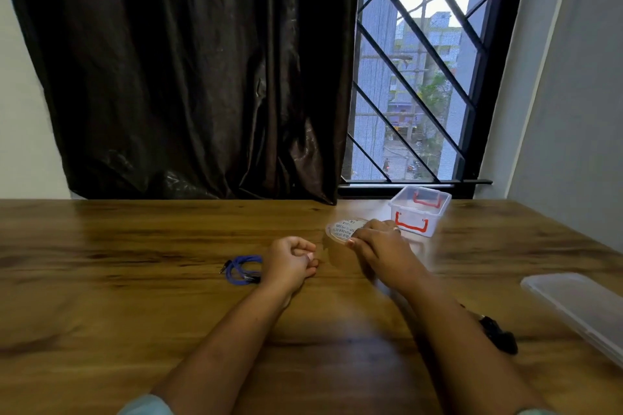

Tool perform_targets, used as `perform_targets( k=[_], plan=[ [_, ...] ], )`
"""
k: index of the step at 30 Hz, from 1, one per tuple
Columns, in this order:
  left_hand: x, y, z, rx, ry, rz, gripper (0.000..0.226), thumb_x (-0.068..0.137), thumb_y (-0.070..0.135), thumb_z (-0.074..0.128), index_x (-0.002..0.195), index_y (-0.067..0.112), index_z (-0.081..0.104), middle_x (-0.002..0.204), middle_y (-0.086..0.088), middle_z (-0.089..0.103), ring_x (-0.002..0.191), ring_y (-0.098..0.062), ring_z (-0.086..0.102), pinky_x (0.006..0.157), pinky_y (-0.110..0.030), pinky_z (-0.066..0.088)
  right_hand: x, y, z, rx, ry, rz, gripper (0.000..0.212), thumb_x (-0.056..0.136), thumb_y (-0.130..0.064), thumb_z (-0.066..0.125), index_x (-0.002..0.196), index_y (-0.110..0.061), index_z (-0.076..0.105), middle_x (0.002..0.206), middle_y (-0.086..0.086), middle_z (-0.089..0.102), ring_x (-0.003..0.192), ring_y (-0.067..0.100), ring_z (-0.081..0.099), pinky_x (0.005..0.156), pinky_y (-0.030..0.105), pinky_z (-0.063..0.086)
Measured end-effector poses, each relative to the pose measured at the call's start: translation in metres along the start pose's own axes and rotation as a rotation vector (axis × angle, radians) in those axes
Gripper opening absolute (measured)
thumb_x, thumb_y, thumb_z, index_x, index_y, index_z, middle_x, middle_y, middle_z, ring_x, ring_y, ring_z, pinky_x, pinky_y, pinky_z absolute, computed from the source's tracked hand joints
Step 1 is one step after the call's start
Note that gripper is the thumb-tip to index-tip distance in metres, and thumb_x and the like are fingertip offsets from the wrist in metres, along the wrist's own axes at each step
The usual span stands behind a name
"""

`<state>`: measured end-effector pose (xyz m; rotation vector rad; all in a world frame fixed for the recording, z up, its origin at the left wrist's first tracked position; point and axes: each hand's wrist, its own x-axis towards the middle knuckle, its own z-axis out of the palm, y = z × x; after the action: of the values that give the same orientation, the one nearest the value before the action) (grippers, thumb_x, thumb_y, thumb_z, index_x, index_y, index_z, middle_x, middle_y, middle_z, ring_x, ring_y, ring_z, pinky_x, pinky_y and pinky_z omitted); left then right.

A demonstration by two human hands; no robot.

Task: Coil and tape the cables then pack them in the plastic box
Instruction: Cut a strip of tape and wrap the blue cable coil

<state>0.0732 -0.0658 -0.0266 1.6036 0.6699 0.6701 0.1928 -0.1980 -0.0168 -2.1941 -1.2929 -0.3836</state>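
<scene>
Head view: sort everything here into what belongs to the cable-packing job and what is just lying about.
Job: blue cable; tape roll, gripped by the right hand, strip apparently pinched by the left hand; plastic box; box lid; black bundle, possibly another cable.
Just there: curtain; barred window.
</scene>
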Motion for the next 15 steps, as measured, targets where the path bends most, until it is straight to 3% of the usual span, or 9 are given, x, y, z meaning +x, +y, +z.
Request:
perform_targets(
  k=[2,4,6,9,15],
  plan=[
    [0.001,0.0,0.0,0.019,0.006,-0.011,0.015,0.092,-0.003,0.049,0.094,0.005,0.062,0.091,-0.01,0.065,0.083,-0.018,0.066,0.067,-0.024,0.056,-0.001,-0.004,-0.006,0.028,0.064,0.05,0.02,0.097,-0.026,0.048,0.106,-0.019,0.064,0.103,0.0,0.054,0.096,0.017,0.041,0.079,0.032,0.037],
    [0.001,0.001,0.0,0.037,-0.009,-0.031,0.016,0.092,-0.001,0.048,0.093,0.007,0.061,0.092,-0.009,0.065,0.083,-0.017,0.065,0.068,-0.024,0.056,-0.002,-0.001,-0.016,-0.107,0.056,0.172,0.019,0.09,-0.015,0.057,0.108,-0.019,0.056,0.107,0.001,0.057,0.096,0.02,0.048,0.077,0.034,0.044],
    [0.0,0.003,0.001,0.046,-0.04,-0.053,0.017,0.092,0.0,0.047,0.092,0.01,0.061,0.094,-0.009,0.064,0.087,-0.018,0.064,0.069,-0.025,0.056,-0.007,0.003,-0.028,-0.32,-0.084,0.35,0.025,0.083,-0.013,0.062,0.106,-0.02,0.053,0.105,0.003,0.062,0.085,0.021,0.056,0.069,0.033,0.048],
    [-0.001,0.005,0.0,0.055,-0.095,-0.086,0.017,0.092,0.001,0.048,0.096,0.01,0.062,0.099,-0.01,0.063,0.095,-0.021,0.062,0.074,-0.027,0.056,-0.013,-0.002,-0.038,-0.405,-0.242,0.49,0.01,0.084,-0.022,0.061,0.093,-0.019,0.056,0.09,0.001,0.059,0.07,0.015,0.049,0.06,0.025,0.038],
    [0.0,0.01,-0.009,0.022,-0.269,-0.136,0.014,0.091,0.0,0.052,0.095,0.01,0.061,0.105,-0.009,0.061,0.099,-0.017,0.06,0.069,-0.021,0.053,-0.014,-0.012,-0.036,-0.455,-0.241,0.537,0.029,0.084,-0.033,0.06,0.11,-0.021,0.058,0.11,0.001,0.061,0.104,0.02,0.059,0.071,0.026,0.039]
  ],
)
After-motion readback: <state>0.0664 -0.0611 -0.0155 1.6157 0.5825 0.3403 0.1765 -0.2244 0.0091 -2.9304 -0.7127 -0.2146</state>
